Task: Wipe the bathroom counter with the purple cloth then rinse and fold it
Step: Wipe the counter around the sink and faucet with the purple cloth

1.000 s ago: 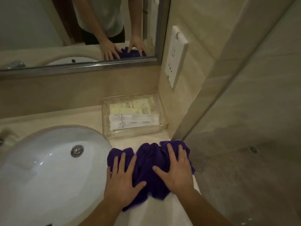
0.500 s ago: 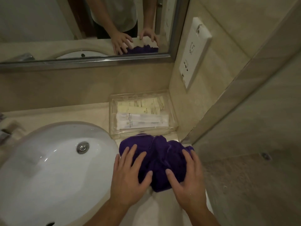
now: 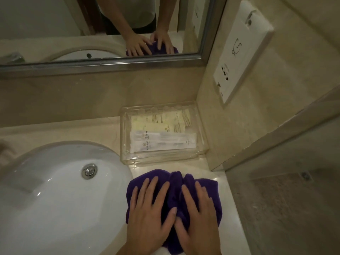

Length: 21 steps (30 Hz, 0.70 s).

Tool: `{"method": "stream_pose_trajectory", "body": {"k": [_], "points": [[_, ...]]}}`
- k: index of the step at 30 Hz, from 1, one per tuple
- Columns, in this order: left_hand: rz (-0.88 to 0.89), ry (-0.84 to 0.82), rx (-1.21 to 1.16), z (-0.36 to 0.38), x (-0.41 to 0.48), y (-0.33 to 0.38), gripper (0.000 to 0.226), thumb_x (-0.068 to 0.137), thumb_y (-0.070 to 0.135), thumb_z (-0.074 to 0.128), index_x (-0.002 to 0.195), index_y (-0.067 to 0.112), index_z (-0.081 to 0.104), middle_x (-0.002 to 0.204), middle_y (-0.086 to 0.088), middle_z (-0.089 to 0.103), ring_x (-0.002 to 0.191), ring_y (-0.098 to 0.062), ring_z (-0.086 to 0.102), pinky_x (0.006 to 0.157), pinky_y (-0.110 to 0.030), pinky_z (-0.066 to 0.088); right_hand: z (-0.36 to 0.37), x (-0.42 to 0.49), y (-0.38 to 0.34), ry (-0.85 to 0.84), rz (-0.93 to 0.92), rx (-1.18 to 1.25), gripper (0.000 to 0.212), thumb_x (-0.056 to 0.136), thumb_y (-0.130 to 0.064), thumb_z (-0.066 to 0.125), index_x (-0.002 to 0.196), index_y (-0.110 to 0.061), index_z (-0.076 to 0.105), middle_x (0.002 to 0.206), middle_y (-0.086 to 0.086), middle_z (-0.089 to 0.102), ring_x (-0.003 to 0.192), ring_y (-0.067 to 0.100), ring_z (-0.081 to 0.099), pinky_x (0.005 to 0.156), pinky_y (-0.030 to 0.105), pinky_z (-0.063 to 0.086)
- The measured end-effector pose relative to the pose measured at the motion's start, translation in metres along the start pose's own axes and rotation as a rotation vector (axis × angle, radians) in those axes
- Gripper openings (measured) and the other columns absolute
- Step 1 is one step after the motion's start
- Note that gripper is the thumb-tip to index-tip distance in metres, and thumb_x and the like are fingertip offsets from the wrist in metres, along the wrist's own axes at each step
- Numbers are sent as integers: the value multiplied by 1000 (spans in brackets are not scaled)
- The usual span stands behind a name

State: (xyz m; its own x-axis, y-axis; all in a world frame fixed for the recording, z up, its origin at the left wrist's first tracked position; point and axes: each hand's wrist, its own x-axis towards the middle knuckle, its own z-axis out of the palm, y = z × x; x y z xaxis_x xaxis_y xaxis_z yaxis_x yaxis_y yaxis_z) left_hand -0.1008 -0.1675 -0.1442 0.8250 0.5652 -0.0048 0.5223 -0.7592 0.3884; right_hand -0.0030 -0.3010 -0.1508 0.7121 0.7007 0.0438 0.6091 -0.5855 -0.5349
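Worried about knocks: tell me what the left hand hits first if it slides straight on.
Probably the near wall of the clear tray, past the purple cloth under the left hand; depth is unclear.

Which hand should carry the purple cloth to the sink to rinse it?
Probably the left hand: it presses the purple cloth right beside the sink, while the right hand lies on the cloth's far side.
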Motion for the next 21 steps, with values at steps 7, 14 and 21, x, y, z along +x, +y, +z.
{"method": "stream_pose_trajectory", "body": {"k": [7,14,21], "points": [[-49,-55,79,10,29,-2,50,100,41,31,144,28,50,150,3,48,143,-20,36,115,-44,20,22,34,3,-45,-38,-143,61,91,-50,46,149,-33,38,159,4,36,148,23,26,119,40,18],[-100,-33,84,9,65,-5,49,103,38,26,144,26,49,147,1,52,140,-22,43,117,-45,20,24,74,-4,-41,-2,-176,55,94,-48,42,145,-28,46,155,7,42,143,26,39,117,40,24],[-110,-12,64,7,87,-5,48,104,35,26,144,25,50,146,5,52,140,-16,40,119,-45,25,23,100,-2,-36,-35,-150,48,97,-45,44,139,-26,56,152,8,45,140,24,43,118,44,32]]}}
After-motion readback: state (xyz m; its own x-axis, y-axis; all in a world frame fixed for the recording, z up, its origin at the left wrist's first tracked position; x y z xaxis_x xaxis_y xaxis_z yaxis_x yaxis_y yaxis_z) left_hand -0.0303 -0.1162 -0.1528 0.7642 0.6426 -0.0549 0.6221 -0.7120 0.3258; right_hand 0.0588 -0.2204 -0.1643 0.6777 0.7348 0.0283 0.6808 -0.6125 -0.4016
